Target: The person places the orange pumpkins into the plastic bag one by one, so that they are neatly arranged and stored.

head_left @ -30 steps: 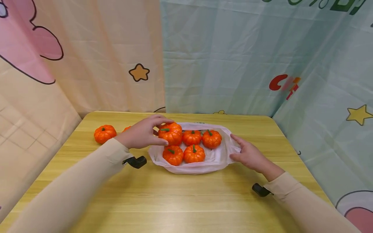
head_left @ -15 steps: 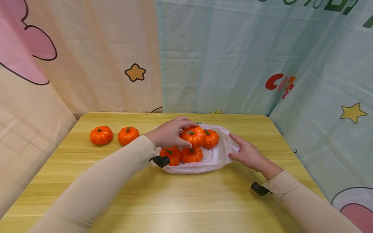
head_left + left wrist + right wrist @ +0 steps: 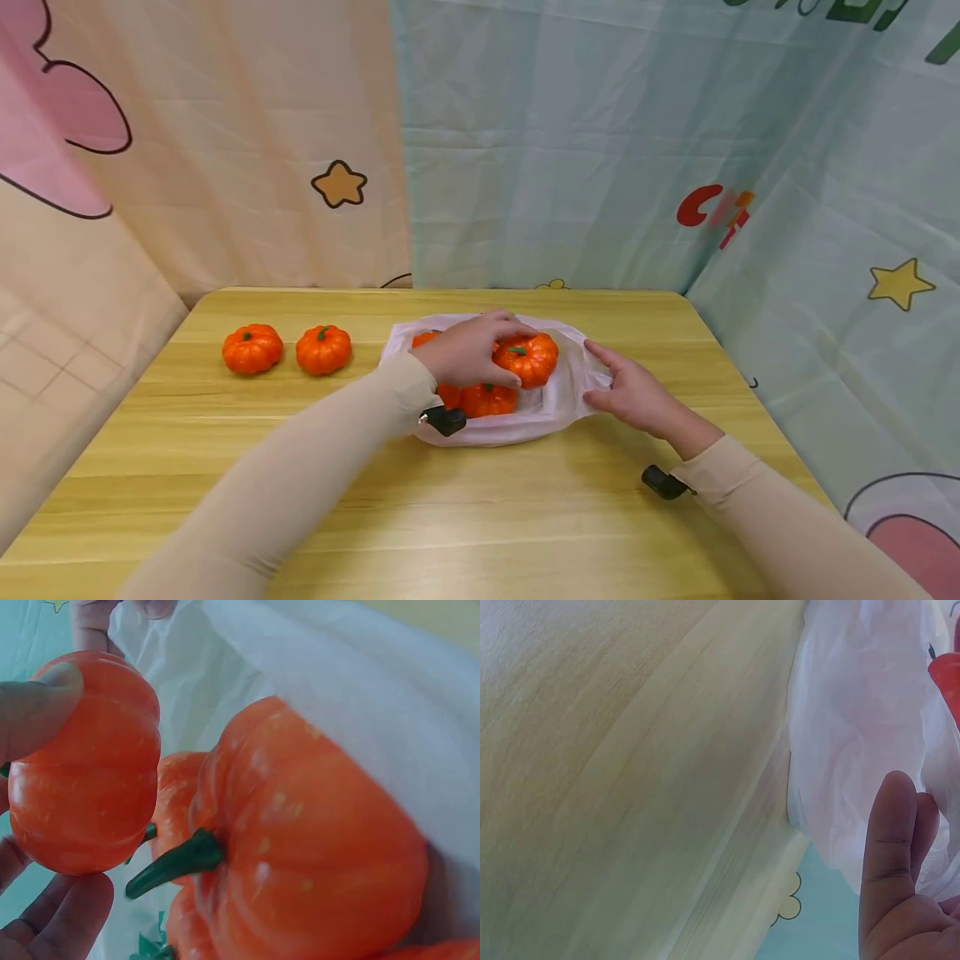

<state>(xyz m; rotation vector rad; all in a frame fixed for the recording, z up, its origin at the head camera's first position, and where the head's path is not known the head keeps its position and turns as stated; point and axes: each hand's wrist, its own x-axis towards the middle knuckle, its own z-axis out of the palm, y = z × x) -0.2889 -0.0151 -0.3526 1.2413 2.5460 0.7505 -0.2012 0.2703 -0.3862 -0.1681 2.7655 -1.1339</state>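
Observation:
My left hand [image 3: 465,350] grips a small orange pumpkin [image 3: 528,360] with a green stem, thumb on the near side and fingers over the far side. It is above the right part of a white plastic bag [image 3: 551,421] whose mouth is spread wide. Other small pumpkins lie in the bag; one pumpkin [image 3: 487,401] shows at the front and the rest are partly hidden by my left hand. In the left wrist view a big near pumpkin [image 3: 315,840] sits against the bag's wall. My right hand [image 3: 641,396] holds the bag's right end by its edge.
Two more pumpkins stand left of the bag on the wooden table [image 3: 450,517]: an outer pumpkin [image 3: 252,349] and an inner pumpkin [image 3: 323,350]. Printed curtains [image 3: 525,150] hang behind the table and at both sides.
My left hand has carried its pumpkin rightward across the bag, from the left end to the right part. My right hand stays at the bag's right end. The view has shifted slightly.

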